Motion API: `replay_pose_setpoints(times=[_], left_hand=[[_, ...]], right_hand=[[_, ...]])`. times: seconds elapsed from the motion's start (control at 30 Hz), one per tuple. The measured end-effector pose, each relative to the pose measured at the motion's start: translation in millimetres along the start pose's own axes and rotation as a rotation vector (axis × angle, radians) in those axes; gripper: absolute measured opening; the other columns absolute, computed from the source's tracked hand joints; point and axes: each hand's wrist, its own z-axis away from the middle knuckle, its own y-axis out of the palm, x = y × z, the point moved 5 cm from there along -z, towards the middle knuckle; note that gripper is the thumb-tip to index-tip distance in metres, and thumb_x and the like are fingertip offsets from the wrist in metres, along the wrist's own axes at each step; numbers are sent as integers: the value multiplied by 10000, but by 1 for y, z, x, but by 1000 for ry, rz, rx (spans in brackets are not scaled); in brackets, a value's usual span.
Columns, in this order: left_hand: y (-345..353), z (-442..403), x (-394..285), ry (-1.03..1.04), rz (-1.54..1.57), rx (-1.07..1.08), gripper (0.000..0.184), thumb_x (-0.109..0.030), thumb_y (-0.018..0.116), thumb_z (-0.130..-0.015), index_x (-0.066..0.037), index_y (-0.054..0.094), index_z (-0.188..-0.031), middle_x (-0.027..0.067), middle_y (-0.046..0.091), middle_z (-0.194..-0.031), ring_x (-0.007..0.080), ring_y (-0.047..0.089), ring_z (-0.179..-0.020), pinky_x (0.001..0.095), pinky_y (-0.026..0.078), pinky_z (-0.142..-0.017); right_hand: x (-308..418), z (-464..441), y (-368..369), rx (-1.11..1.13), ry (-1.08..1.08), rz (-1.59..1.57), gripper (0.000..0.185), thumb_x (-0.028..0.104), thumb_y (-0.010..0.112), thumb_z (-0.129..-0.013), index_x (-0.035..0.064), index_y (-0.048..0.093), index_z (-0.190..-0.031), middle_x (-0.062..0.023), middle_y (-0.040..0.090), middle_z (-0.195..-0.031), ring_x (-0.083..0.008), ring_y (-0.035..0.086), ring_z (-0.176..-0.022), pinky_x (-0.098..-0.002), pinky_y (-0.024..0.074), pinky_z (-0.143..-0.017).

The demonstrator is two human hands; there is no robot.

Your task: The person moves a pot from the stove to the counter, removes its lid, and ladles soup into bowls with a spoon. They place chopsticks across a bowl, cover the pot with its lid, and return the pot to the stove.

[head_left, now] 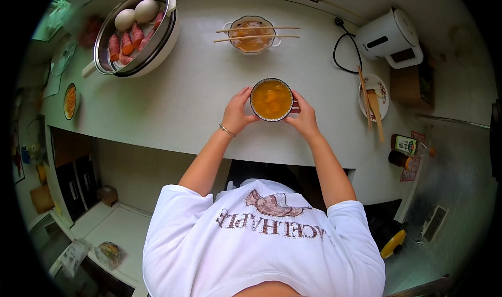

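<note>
Between my two hands is a round bowl of orange soup (pixel 271 99) with a patterned rim, at the front of the counter. My left hand (pixel 238 110) wraps its left side, and a bracelet circles that wrist. On the right side, my right hand (pixel 304 115) curls around the bowl with its fingertips partly hidden behind it. I cannot tell whether the bowl rests on the counter or is slightly raised. Farther back stands a two-handled white bowl (pixel 251 47) with orange contents, and a pair of chopsticks (pixel 257 33) lies across its rim.
At the back left, a steamer pot (pixel 170 40) holds two round white pieces and several reddish pieces. A small bowl (pixel 70 102) sits at far left. Rightward are a white kettle (pixel 389 39), its black cord (pixel 335 56), a plate (pixel 383 105) with wooden utensils, and two bottles (pixel 405 144).
</note>
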Motion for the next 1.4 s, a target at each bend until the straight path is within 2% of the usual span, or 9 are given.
replay_pose_setpoints(times=[0.2, 0.37, 0.47, 0.63, 1.13, 1.3, 1.4], left_hand=[[-43, 19, 25, -77, -7, -65, 816, -255, 806, -505, -50, 456, -1213, 143, 463, -1247, 278, 439, -1146, 360, 373, -941], [-78, 34, 51, -72, -140, -161, 828, -284, 802, -499, -31, 454, -1207, 143, 452, -1260, 299, 446, -1124, 385, 351, -950], [-92, 42, 69, -126, -171, -156, 821, -228, 804, -510, -47, 444, -1225, 135, 441, -1275, 278, 427, -1160, 360, 343, -973], [-107, 50, 86, -149, -182, -183, 828, -263, 797, -499, -40, 448, -1215, 141, 433, -1280, 290, 422, -1154, 380, 328, -972], [-111, 51, 101, -159, -212, -144, 831, -313, 778, -514, -52, 435, -1225, 153, 404, -1299, 277, 385, -1194, 411, 274, -1008], [-110, 54, 94, -204, -259, -140, 875, -316, 780, -518, -49, 395, -1256, 156, 384, -1313, 278, 352, -1220, 409, 267, -1015], [-117, 71, 87, -263, -390, -165, 872, -320, 766, -557, -49, 359, -1279, 161, 376, -1316, 286, 330, -1234, 410, 267, -1015]], right_hand=[[25, -18, 42, 86, -95, 65, 746, 20, 746, -564, 25, 422, -1236, -105, 563, -1046, -169, 572, -871, -270, 500, -721], [38, -35, 84, 163, -144, 72, 764, 38, 755, -556, 54, 421, -1243, -99, 558, -1064, -184, 563, -873, -282, 491, -719], [40, -44, 107, 192, -167, 77, 772, 47, 760, -552, 66, 420, -1244, -101, 551, -1084, -193, 561, -871, -292, 488, -719], [45, -52, 131, 208, -181, 106, 778, 46, 761, -549, 70, 417, -1247, -98, 554, -1081, -195, 562, -870, -295, 484, -724], [45, -56, 143, 230, -172, 151, 756, 48, 756, -560, 48, 414, -1234, -101, 549, -1084, -191, 566, -869, -290, 486, -710], [44, -53, 143, 263, -152, 143, 806, 25, 746, -579, 48, 349, -1280, -100, 493, -1169, -176, 547, -860, -271, 495, -688], [23, -49, 131, 222, -165, 73, 809, -1, 724, -600, 52, 323, -1300, -109, 492, -1157, -159, 542, -824, -257, 494, -639]])
